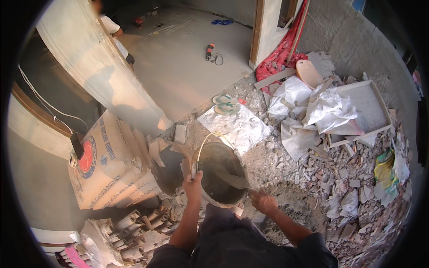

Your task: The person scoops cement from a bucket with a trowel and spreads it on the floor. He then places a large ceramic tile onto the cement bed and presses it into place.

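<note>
Left hand (193,182) clasps left rim of round dark bucket (222,205) between both hands, right hand (263,202) curled tight on grey flat trowel (229,177) angled over bucket, green flip-flops (226,108) ahead of hands, orange-and-black corded power tool (209,52) farther ahead.

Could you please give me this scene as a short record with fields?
Left hand: gripping the near-left rim of the bucket, beside its raised handle
Right hand: closed, apparently on the trowel-like tool reaching over the bucket
Left side: stacked paper sacks, a dark device on top
Ahead: sandals on a white sheet
Right side: rubble, a shallow framed tray
Beyond doorway: red-and-black power tool on the floor; another person, partly hidden
</note>
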`<state>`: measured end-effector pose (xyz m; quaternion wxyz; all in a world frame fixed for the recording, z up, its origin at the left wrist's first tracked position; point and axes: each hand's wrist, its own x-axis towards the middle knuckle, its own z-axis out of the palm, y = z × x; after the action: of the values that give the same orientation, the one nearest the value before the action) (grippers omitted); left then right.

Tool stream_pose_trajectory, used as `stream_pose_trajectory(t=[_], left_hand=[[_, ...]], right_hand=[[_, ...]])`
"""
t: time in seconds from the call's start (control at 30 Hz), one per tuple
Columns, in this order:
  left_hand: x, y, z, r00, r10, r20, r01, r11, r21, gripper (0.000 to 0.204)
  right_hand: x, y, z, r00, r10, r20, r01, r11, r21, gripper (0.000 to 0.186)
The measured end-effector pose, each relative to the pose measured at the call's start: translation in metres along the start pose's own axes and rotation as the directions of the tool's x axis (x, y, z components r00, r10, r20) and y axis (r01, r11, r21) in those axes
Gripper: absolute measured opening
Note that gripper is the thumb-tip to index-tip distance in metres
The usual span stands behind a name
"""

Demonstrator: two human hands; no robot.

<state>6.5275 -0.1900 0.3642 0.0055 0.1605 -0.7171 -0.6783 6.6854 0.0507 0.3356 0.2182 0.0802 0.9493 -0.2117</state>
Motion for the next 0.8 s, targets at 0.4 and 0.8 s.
stream_pose_trajectory(t=[0.4, 0.8], left_hand=[[0.255, 0.083, 0.21, 0.998, -0.029, 0.049, 0.029, 1.0, 0.005, 0.024], [0.5, 0.169, 0.31, 0.993, 0.049, -0.104, -0.047, 0.998, 0.029, 0.036]], right_hand=[[0.244, 0.075, -0.167, 0.959, -0.093, -0.268, 0.135, 0.981, 0.14, 0.041], [0.468, 0.037, -0.361, 0.917, -0.217, -0.335, 0.319, 0.904, 0.286, 0.052]])
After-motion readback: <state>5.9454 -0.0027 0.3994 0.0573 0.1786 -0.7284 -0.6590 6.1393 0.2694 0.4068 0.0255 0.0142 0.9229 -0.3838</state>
